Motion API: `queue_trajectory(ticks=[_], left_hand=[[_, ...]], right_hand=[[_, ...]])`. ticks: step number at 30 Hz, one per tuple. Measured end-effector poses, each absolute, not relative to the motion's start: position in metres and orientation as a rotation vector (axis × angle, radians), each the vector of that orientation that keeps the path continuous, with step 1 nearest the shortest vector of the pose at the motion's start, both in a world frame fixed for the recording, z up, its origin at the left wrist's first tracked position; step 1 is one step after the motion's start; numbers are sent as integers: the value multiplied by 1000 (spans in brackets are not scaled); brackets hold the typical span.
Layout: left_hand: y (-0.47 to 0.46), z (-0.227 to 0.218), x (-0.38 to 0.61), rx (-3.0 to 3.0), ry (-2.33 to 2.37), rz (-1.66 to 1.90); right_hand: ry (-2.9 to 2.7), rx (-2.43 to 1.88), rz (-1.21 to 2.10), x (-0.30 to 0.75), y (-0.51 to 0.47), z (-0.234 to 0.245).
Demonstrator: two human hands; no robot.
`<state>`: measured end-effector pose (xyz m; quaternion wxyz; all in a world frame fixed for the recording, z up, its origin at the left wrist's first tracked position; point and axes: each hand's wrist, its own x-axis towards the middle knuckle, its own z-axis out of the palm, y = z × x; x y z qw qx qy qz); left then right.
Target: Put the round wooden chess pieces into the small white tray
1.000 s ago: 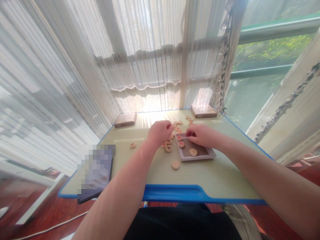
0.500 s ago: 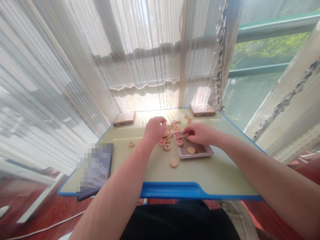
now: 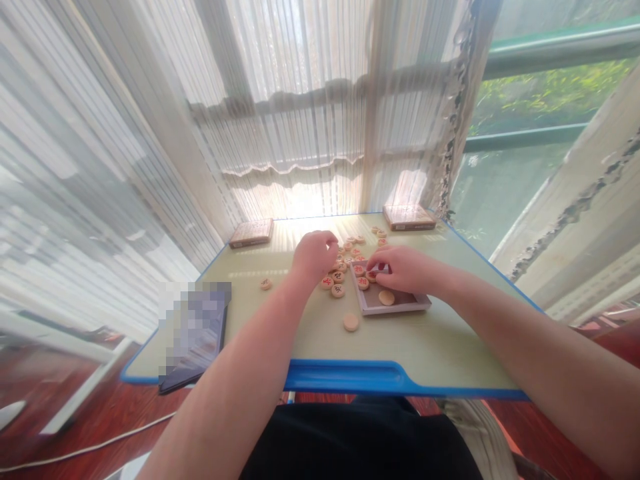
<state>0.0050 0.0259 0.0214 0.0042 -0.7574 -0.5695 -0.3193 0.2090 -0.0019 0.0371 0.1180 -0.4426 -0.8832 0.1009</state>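
Note:
My right hand (image 3: 393,268) reaches over the shallow box tray (image 3: 395,309), its fingers closed on a round wooden Chinese chess piece (image 3: 371,276) with a red character. Two red-marked pieces lie along the tray's left side, and a blank-faced piece (image 3: 386,298) rests on its floor. Above the table, left of the heap of Chinese chess pieces (image 3: 338,277), is my left hand (image 3: 316,256). Its fingers are curled in; whatever they may hold is hidden. Another blank-faced piece (image 3: 351,323) lies in front of the tray, and a lone piece (image 3: 265,284) sits farther left.
Flat boxes stand at the back left (image 3: 251,233) and back right (image 3: 409,217) of the table (image 3: 440,360), which has a blue edge. A dark tablet-like device (image 3: 200,340), partly pixelated, lies at the left edge. Sheer curtains (image 3: 290,127) hang behind.
The piece at my right fingers showed a plain face before and now shows a red character. My left hand has stayed nearly still. The view has shifted slightly.

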Motion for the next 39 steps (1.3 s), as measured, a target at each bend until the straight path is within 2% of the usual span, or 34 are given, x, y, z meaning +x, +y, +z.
queue_trajectory(ticks=[8, 12, 16, 35, 39], left_hand=[[27, 21, 7, -2349, -1789, -922], [26, 21, 8, -2354, -1787, -888], [26, 21, 7, -2359, -1785, -875], [26, 22, 7, -2371, -1755, -858], [26, 22, 7, -2363, -1734, -832]], right_hand=[[-2530, -1086, 253, 200, -18, 43], [-2519, -1317, 84, 201, -11, 36], [-2548, -1529, 95, 206, 1, 30], [-2572, -1582, -10, 208, 3, 29], [-2554, -1479, 2, 207, 4, 27]])
